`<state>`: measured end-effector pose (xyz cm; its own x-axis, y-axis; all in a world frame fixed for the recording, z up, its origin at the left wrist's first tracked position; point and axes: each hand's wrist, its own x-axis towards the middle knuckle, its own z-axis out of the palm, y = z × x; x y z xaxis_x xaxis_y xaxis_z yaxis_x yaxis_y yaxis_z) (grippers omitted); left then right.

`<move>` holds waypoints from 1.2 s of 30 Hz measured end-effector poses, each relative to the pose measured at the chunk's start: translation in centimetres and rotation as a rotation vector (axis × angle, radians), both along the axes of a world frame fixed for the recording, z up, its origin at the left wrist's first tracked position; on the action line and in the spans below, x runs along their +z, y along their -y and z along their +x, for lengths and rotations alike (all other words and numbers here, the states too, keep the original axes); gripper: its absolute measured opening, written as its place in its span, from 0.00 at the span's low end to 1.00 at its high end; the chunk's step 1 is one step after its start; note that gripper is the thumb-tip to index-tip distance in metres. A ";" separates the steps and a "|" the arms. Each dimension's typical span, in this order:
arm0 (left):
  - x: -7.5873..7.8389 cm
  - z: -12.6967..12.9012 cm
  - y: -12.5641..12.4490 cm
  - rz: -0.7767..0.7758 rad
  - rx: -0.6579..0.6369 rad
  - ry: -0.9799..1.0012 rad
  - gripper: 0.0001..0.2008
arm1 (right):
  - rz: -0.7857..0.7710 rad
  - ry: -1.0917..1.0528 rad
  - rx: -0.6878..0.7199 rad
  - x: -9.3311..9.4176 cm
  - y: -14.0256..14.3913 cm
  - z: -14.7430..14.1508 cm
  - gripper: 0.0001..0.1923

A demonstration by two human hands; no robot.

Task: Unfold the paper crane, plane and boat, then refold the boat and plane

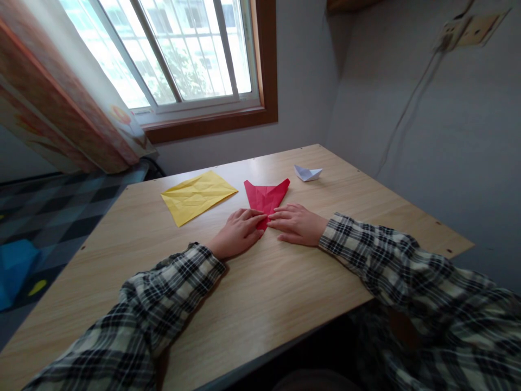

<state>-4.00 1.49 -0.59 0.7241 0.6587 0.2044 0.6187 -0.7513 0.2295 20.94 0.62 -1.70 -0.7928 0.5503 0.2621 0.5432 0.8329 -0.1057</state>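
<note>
A red sheet of folding paper (267,196), creased and folded with two pointed corners at its far end, lies on the wooden table (244,293). My left hand (240,231) is closed over the near left edge of the paper, its fingers on top and its thumb by the narrow near end. Across from it, my right hand (299,224) rests its outstretched fingertips on the near right edge, with the thumb apart on the tabletop. The fingertips of both hands almost meet and hide part of the near end of the paper.
A creased yellow paper sheet (199,196) lies at the back left. A white paper boat (308,174) stands at the back right. Behind the table are a window (191,54) and a curtain (61,92); a cord (401,122) hangs on the right wall.
</note>
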 end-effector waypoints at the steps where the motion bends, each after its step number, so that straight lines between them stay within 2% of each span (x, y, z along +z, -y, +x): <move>1: 0.0 0.0 0.0 0.002 -0.004 0.006 0.20 | 0.000 -0.001 0.001 0.0 0.0 0.0 0.22; 11: -0.4 0.0 -0.1 0.013 -0.009 -0.011 0.21 | 0.001 -0.011 -0.019 0.2 0.1 0.0 0.21; 16: -0.7 -0.1 -0.2 0.012 0.003 -0.031 0.23 | -0.003 0.015 -0.033 0.1 0.1 0.0 0.24; 25: -0.3 0.1 -0.1 -0.002 -0.007 -0.074 0.24 | -0.019 0.041 -0.173 -0.5 -0.4 0.3 0.26; 36: -0.3 0.2 0.1 0.011 -0.018 -0.090 0.24 | -0.054 0.032 -0.295 -0.1 -0.6 0.7 0.25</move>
<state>-3.80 1.42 -0.84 0.7514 0.6437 0.1452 0.6230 -0.7645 0.1656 21.60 1.21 -1.78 -0.6039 0.7706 0.2035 0.7648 0.6322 -0.1241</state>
